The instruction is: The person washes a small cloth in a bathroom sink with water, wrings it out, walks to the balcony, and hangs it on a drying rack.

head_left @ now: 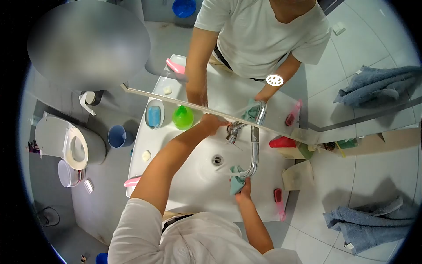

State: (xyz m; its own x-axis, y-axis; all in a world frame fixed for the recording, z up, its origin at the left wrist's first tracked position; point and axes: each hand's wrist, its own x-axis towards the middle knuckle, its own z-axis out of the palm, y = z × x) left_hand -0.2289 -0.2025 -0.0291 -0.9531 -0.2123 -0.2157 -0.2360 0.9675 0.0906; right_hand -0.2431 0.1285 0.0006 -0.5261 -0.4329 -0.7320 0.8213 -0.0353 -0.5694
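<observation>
My left hand (214, 123) reaches across the white sink (193, 152) to the base of the chrome faucet (255, 152), its fingers closed at the handle beside the mirror's lower edge. Below the curved spout, my right hand (245, 189) grips a crumpled green cloth (237, 181), right of the drain (217, 160). The cloth lies bunched past the fingers, close to the spout's end. A green bottle (183, 118) stands left of my left hand, next to a blue soap bar (154, 116) in a white dish.
The mirror (263, 57) reflects the person and sink. A pink-handled brush (279, 203) lies at the sink's right edge, a pink item (132, 181) at its left. Left are a blue bucket (118, 136) and toilet (90, 147); right, a blue-grey towel (369, 226) and a red item (282, 142).
</observation>
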